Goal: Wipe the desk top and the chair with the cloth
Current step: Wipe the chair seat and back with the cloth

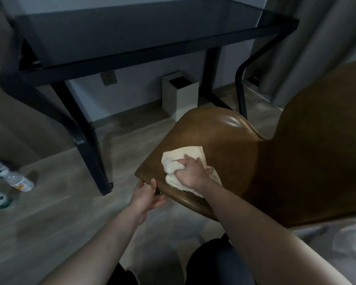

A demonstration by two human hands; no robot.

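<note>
A brown leather chair (234, 140) stands in front of me, its seat toward the left and its tall back rising at the right. A bunched white cloth (185, 156) lies on the seat near its front left corner. My right hand (190, 173) presses down on the cloth with the fingers curled into it. My left hand (145, 195) grips the seat's front left edge from below. The dark glass desk top (132, 31) on a black frame stretches across the back of the view.
A white square bin (181, 95) stands by the wall under the desk. Several plastic bottles (19, 182) lie on the wooden floor at the left. Grey curtains (317, 38) hang at the right. A black desk leg (95, 161) reaches down near the chair's left corner.
</note>
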